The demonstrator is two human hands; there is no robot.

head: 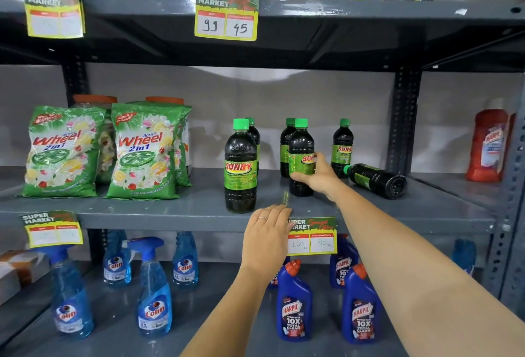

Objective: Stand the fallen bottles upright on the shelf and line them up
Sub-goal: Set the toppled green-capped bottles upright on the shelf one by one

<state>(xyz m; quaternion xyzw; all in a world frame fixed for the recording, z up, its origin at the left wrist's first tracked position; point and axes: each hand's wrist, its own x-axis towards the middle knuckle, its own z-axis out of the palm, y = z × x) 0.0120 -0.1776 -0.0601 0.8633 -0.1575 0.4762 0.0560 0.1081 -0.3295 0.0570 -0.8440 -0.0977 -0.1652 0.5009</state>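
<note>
Several dark Sunny bottles with green caps stand on the middle grey shelf (176, 209). My right hand (318, 176) grips one upright bottle (301, 143) around its green label. To its left, nearer the front edge, another bottle (241, 166) stands upright. Two more stand behind these, and one (342, 146) stands further right. A single bottle (375, 180) lies on its side at the right, its cap pointing left, just right of my right hand. My left hand (267, 234) rests flat on the shelf's front edge, fingers together, holding nothing.
Green Wheel detergent bags (145, 152) stand at the left of the same shelf. A red Harpic bottle (487, 146) is in the bay to the right, past a grey upright post (403, 118). Colin sprays (154, 294) and blue Harpic bottles (294, 302) fill the shelf below. A price tag (312, 236) hangs on the front edge.
</note>
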